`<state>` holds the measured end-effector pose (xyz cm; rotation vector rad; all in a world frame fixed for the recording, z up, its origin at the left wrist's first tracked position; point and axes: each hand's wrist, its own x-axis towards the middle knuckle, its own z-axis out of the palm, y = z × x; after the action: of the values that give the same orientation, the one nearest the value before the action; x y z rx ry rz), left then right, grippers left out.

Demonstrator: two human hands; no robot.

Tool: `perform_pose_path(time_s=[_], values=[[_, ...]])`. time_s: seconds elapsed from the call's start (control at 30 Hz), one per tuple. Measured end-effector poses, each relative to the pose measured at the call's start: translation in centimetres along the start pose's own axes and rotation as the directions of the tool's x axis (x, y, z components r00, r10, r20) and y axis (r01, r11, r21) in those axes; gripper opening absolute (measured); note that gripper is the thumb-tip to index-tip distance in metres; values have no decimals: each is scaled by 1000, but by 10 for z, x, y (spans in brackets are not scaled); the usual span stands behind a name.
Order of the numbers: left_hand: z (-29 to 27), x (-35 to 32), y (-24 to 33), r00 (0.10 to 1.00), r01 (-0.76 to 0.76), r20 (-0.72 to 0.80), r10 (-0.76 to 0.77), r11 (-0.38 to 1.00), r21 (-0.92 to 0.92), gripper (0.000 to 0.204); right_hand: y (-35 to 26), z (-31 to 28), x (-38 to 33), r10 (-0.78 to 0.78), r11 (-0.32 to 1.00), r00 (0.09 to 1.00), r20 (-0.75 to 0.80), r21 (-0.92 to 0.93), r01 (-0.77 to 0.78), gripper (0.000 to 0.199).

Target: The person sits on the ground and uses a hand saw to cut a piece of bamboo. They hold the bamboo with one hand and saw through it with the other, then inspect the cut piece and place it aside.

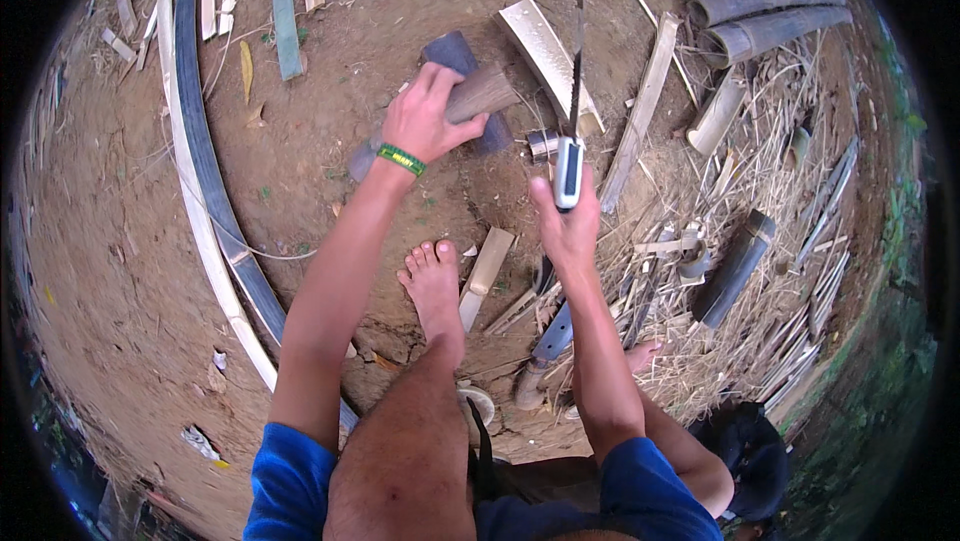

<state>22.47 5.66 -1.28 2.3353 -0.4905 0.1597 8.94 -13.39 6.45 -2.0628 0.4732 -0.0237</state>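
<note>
My left hand (418, 119), with a green band at the wrist, is closed round a short brown length of wood (485, 91). That piece lies slantwise across a darker, bluish-grey block (450, 49) on the ground. In my right hand (570, 226) is a pruning saw (568, 181), gripped by its white and black handle. Its long, thin toothed blade (577, 71) points away from me, to the right of the wood and apart from it. A short dark bamboo offcut (543, 145) lies just left of the saw handle. A split bamboo piece (550, 61) rests beyond it, partly behind the blade.
Long bamboo strips (205, 151) curve along the left. Several bamboo poles (760, 6) lie far right, above a heap of shavings (740, 181) with a dark bamboo tube (735, 266). A wooden-handled blade (553, 336) lies by my right forearm. My bare foot (433, 286) stands near the middle.
</note>
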Motion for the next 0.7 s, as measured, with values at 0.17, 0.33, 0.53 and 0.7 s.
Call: perform_pose_path(time_s=[0.17, 0.33, 0.53, 0.7], values=[[9, 10, 9, 984, -23, -171, 58, 979, 200, 56, 10, -4, 3, -47, 987, 996, 71, -150, 57, 32], [20, 6, 1, 980, 26, -197, -9, 996, 84, 53, 31, 12, -4, -81, 979, 991, 106, -176, 99, 34], [4, 20, -10, 987, 59, -148, -58, 998, 4, 48, 40, 19, -5, -14, 982, 994, 112, -186, 35, 34], [-13, 45, -16, 988, 154, -2, -154, 988, -3, 51, 29, 15, -2, -14, 983, 991, 132, -180, 38, 35]])
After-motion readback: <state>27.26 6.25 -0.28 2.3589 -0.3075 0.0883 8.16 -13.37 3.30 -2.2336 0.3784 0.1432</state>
